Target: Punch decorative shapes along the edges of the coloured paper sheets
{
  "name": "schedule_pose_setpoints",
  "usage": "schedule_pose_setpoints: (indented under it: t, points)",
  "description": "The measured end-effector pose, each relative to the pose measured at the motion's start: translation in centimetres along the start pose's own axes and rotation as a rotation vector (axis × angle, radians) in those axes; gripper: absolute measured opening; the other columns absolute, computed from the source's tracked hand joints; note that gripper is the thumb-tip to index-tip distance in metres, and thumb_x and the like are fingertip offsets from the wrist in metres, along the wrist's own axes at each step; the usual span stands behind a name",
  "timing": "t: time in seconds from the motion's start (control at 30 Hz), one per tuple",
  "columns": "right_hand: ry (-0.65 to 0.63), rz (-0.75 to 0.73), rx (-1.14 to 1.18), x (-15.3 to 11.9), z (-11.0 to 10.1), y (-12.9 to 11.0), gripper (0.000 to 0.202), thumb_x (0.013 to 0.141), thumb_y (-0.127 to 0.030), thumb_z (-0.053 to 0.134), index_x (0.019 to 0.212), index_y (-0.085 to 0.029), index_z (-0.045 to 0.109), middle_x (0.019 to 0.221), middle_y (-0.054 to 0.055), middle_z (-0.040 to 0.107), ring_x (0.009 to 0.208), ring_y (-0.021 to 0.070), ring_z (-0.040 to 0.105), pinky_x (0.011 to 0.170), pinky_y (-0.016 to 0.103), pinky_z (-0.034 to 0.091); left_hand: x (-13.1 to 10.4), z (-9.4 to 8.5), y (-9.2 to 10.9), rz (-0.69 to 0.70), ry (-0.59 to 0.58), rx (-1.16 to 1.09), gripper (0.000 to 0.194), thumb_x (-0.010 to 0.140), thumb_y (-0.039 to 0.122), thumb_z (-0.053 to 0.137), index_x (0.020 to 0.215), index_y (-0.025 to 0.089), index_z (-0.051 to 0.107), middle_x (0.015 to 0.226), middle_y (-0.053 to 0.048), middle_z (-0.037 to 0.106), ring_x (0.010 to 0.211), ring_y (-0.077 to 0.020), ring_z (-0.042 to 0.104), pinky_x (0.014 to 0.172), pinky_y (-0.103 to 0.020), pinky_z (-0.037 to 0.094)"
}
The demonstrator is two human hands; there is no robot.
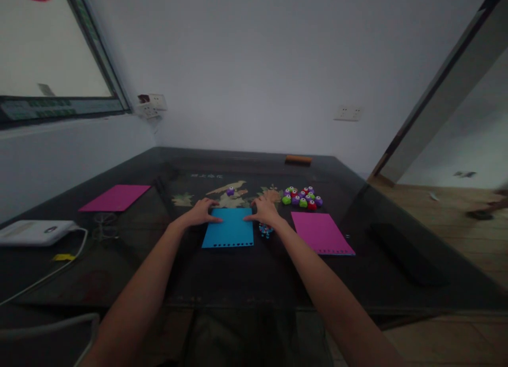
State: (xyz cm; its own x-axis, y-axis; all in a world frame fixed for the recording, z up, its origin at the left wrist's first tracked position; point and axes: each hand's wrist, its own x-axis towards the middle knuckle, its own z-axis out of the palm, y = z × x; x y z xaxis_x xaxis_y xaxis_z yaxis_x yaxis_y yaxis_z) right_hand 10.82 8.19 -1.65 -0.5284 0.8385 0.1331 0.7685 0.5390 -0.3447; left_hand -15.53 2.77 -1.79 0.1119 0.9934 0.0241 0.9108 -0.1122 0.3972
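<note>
A blue sheet of paper point(229, 229) with a row of punched holes along its near edge lies flat on the dark table point(222, 282). My left hand point(200, 211) rests on its far left corner, fingers spread. My right hand point(265, 211) presses its far right corner, fingers spread too. Neither hand grips anything. A small blue craft punch point(265, 230) sits just under my right wrist, beside the sheet. A lone purple punch point(230, 190) stands beyond the sheet.
A magenta sheet point(321, 232) lies right of the blue one, another magenta sheet point(115, 197) far left. A cluster of several green, purple and red punches point(302, 197) sits behind. Scissors point(103, 224), a white device point(34, 232) with a cable, and a dark flat object point(405, 253) also lie on the table.
</note>
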Motion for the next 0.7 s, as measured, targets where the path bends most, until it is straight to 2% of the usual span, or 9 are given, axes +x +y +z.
schedule_pose_setpoints:
  t: [0.1, 0.37, 0.7]
  points:
    - [-0.004, 0.009, -0.001, 0.1, 0.3, -0.3, 0.068, 0.055, -0.062, 0.070, 0.104, -0.016, 0.056, 0.113, 0.014, 0.049, 0.112, 0.0321, 0.041, 0.090, 0.044, 0.034, 0.1, 0.2, -0.2, 0.017, -0.015, 0.027, 0.076, 0.056, 0.059, 0.065, 0.116, 0.014, 0.053, 0.119, -0.015, 0.050, 0.110, -0.0309, 0.046, 0.092, -0.038, 0.037]
    - [-0.018, 0.024, 0.040, 0.5, 0.8, -0.3, 0.058, 0.057, -0.053, 0.074, 0.101, -0.019, 0.057, 0.114, 0.011, 0.048, 0.113, 0.0319, 0.040, 0.090, 0.045, 0.033, 0.7, 0.8, -0.8, 0.069, -0.029, 0.012, 0.075, 0.056, 0.058, 0.067, 0.114, 0.015, 0.052, 0.111, -0.013, 0.053, 0.105, -0.0294, 0.047, 0.090, -0.038, 0.036]
    - [-0.002, 0.017, 0.124, 0.6, 1.2, -0.4, 0.046, 0.058, -0.040, 0.076, 0.094, -0.019, 0.057, 0.107, 0.008, 0.052, 0.105, 0.0272, 0.045, 0.083, 0.037, 0.036, 0.5, 0.5, -0.4, 0.054, -0.027, -0.036, 0.073, 0.052, 0.057, 0.069, 0.109, 0.014, 0.055, 0.110, -0.014, 0.049, 0.105, -0.0310, 0.046, 0.089, -0.040, 0.037]
